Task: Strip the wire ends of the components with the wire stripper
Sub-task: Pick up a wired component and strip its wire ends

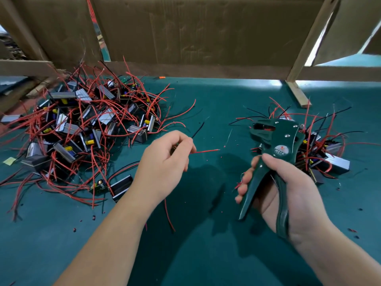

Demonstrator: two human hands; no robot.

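The dark green wire stripper (275, 145) is held upright in the right hand (288, 193), handles spread. A red wire (206, 151) is pinched level in the left hand (165, 162), aimed at it. A big component pile (82, 124) is seen left, a smaller pile (325, 149) right.

An assembly workshop: green mat (206, 254) under the fingers (181, 139), a heap (82, 124) of wired components left of them, cardboard (206, 34) on wood frame (311, 38) beyond.

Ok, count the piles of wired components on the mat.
2. The larger pile lies at the mat's left; the smaller pile lies at right, partly hidden behind the wire stripper the right hand grips.
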